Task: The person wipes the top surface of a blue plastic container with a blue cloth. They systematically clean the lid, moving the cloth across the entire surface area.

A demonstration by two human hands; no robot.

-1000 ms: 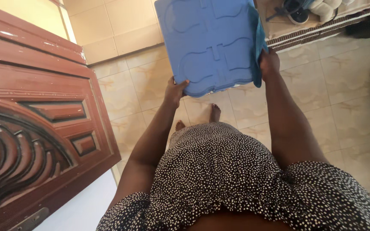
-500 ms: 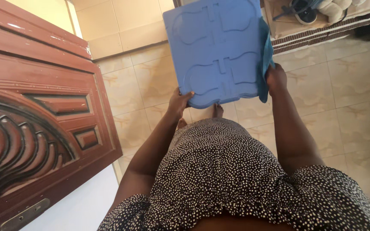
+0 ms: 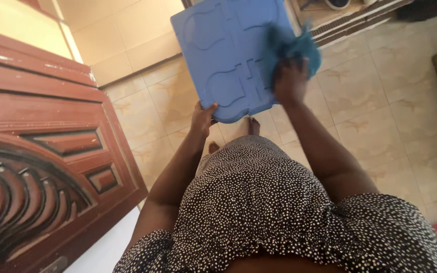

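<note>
1. Left hand (image 3: pixel 202 117) is gripping the blue panel's (image 3: pixel 218 50) near corner, thumb on top.
2. Right hand (image 3: pixel 290 81) is pressing a teal cloth (image 3: pixel 292 48) against the panel's right side, fingers closed on it.
3. Beyond, the tilted panel is hanging above the tiled floor (image 3: pixel 365 101).

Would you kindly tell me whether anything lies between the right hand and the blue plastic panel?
Yes: a teal cloth lies between the right hand and the blue plastic panel. The left hand grips the panel's lower corner directly.
</note>
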